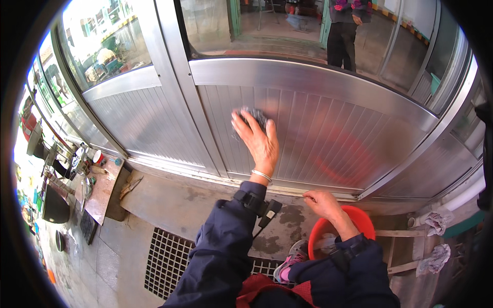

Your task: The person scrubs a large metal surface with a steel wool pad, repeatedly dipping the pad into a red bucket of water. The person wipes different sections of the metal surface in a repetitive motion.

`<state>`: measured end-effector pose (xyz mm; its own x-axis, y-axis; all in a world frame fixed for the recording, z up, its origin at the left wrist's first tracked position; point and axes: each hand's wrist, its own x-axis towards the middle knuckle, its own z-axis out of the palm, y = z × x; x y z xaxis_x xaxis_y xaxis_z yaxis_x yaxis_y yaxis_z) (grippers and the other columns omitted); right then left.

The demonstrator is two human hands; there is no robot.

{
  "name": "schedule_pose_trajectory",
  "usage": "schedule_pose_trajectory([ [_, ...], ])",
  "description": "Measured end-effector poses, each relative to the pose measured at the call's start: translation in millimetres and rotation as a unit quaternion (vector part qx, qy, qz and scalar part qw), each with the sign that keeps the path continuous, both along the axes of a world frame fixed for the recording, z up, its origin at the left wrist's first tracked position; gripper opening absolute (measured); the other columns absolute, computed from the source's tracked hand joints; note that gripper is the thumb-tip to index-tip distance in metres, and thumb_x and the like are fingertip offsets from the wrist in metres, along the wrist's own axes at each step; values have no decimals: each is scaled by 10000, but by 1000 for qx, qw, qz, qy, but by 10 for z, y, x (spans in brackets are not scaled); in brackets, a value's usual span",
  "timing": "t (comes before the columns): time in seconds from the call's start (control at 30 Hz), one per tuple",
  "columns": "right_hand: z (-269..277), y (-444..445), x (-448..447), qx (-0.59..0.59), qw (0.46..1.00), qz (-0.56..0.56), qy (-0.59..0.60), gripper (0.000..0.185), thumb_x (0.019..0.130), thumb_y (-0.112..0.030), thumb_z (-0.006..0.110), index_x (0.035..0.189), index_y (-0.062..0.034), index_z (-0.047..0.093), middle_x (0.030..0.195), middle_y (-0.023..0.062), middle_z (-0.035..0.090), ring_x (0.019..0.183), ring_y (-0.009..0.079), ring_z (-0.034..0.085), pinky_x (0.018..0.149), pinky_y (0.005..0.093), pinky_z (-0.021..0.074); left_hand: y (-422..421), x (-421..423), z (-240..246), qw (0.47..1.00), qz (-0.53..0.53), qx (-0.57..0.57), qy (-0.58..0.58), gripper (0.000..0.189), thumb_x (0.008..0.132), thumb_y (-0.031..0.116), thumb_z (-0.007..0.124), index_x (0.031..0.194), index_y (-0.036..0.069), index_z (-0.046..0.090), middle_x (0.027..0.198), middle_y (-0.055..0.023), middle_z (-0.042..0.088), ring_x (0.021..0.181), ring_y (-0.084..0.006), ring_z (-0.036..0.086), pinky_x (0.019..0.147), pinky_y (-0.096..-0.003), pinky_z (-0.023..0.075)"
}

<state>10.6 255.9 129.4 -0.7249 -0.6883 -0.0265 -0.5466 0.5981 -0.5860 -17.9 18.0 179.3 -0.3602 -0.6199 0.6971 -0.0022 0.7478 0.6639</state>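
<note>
My left hand [259, 144] presses a dark grey scrubbing pad [255, 116], perhaps a wad of wire wool or cloth, flat against the ribbed metal lower panel [292, 131] of a sliding door. A pale bangle [262, 176] circles that wrist. My right hand [322, 206] hangs low in front of the door's bottom rail, over the far rim of a red plastic bucket [368, 219]. Its fingers are curled in and nothing shows between them. Inside the bucket lies something pale, partly hidden by my forearm.
Floor gratings [167, 258] lie below my arms. One shoe [294, 258] stands beside the bucket. Wooden bars [402, 233] with plastic-wrapped ends reach out at the right. A cluttered low table [100, 188] stands left. A person [342, 38] shows in the door's glass.
</note>
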Motion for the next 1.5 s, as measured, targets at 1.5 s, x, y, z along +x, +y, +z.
schedule_pose_trajectory([
  [1.5,-195,144,-114,102,993,40,-53,329,838,-285,606,1067,-54,652,901,148,682,847,312,647,741,383,498,-433,-21,305,995,59,75,33,733,962,405,408,1446,-73,135,1509,-297,23,1390,-468,38,1131,-516,97],
])
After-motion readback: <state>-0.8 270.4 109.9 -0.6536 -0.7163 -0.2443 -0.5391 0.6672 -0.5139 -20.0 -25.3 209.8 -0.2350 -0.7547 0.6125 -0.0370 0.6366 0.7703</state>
